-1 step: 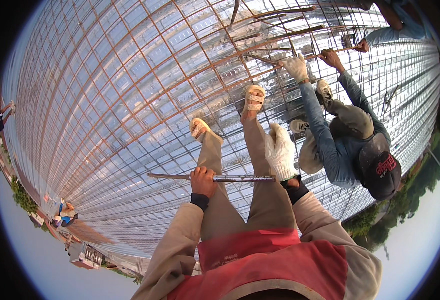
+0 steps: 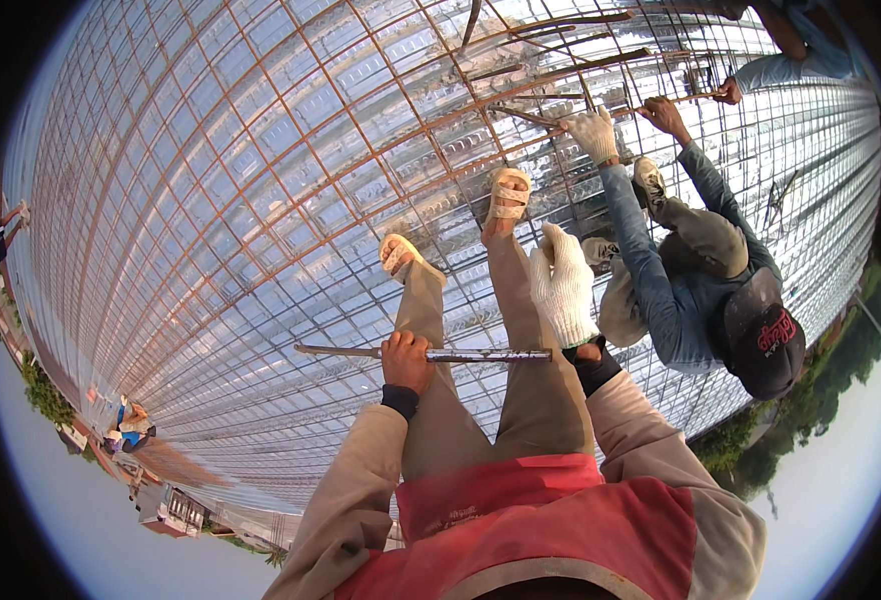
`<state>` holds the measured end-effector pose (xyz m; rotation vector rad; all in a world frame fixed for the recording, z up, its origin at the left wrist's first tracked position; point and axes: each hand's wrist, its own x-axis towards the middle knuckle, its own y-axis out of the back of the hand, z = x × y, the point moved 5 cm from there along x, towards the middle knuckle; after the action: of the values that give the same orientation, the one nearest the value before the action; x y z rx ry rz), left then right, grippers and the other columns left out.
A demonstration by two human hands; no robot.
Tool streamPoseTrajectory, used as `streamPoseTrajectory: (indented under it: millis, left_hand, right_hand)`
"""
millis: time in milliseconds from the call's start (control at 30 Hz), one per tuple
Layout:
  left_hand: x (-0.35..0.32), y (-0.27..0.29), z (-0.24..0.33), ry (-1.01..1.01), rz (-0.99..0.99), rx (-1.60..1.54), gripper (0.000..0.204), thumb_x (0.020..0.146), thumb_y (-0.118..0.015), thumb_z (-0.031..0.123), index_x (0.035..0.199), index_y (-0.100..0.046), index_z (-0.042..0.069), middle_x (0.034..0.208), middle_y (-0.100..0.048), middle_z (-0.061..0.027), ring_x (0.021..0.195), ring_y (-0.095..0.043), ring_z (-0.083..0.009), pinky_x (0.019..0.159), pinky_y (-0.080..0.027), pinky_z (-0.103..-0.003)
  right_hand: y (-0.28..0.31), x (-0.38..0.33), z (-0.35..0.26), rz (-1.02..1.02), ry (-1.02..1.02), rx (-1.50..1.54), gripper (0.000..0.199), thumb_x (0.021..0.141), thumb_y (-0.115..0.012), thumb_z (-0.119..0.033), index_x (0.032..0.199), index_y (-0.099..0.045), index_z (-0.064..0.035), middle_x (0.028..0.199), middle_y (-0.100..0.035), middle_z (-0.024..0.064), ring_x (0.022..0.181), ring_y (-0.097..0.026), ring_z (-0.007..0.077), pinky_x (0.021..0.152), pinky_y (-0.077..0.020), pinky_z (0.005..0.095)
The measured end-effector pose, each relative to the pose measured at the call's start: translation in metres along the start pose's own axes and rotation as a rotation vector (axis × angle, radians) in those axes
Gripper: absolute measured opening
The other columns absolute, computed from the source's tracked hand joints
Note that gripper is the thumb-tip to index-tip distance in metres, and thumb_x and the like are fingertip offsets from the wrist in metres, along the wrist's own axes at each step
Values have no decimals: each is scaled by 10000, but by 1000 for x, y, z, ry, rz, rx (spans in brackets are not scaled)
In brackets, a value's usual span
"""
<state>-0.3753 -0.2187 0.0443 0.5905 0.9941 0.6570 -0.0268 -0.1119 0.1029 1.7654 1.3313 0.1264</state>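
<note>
Rebar (image 2: 426, 354), a short ribbed steel length, lay level across the worker's thighs, gripped near its middle by the bare left hand (image 2: 407, 362), whose fingers were wrapped tight around it. The right hand (image 2: 564, 290), in a white knit glove, hung just above the bar's right end with fingers loosely together and extended; whether it touched the steel could not be told. Both forearms wore tan sleeves (image 2: 356, 480) with dark cuffs, over a red vest (image 2: 551, 520). The worker's legs, in tan trousers, stretched out toward a broad grid of rusty reinforcing mesh (image 2: 261, 170) laid on corrugated metal decking (image 2: 161, 300), with sandalled feet (image 2: 509, 192) resting on the bars. Just to the right, a second person in a blue denim shirt (image 2: 661, 280) and dark cap (image 2: 766, 340) crouched on the mesh, one white-gloved hand (image 2: 594, 133) and one bare hand (image 2: 664, 112) up at a loose bar (image 2: 581, 65) lying across the grid. Another person's hand (image 2: 729, 92) reached in from the top right edge. Trees (image 2: 811, 420) showed beyond the deck's rim.
</note>
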Motion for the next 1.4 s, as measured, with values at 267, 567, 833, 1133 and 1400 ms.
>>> streamPoseTrajectory:
  millis: [267,567,833,1133,1400]
  left_hand:
    - [6,7,-1,-24,-37,-11,294,746,-896,207,1006,-780,131,1103,-665,-64,1153,-611,-306,969,-449,-490]
    - [-6,-9,-10,65,-39,-37,319,760,-895,217,1046,-785,130,1172,-675,-55,1214,-601,-302,1029,-452,-490]
    - [-7,-8,-8,127,-42,-65,305,774,-883,216,1056,-797,140,1193,-680,-70,1222,-603,-316,1052,-453,-501]
    - [3,-9,-9,112,-52,-105,274,767,-881,219,1011,-787,139,1169,-696,-71,1209,-611,-311,1060,-463,-483]
    - [-14,-8,-19,144,43,-157,327,728,-869,220,1028,-790,116,1195,-725,-93,1224,-615,-337,1084,-477,-496]
  right_hand:
    - [32,185,-116,451,575,-121,423,1068,-771,-181,1460,-696,-42,1268,-784,196,1183,-786,382,1015,-619,475]
    - [20,284,-198,264,604,-399,462,1048,-767,-205,1466,-675,-31,1284,-769,223,1188,-769,424,998,-620,508]
    - [-1,293,-210,220,605,-454,468,1043,-763,-196,1470,-669,-30,1288,-765,227,1192,-763,432,1001,-618,516]
    - [15,304,-211,210,595,-544,475,1037,-759,-185,1475,-662,-29,1293,-762,231,1197,-757,441,1005,-615,524]
    - [-15,301,-230,189,597,-553,481,1032,-756,-176,1479,-656,-27,1297,-758,235,1201,-752,450,1009,-613,532]
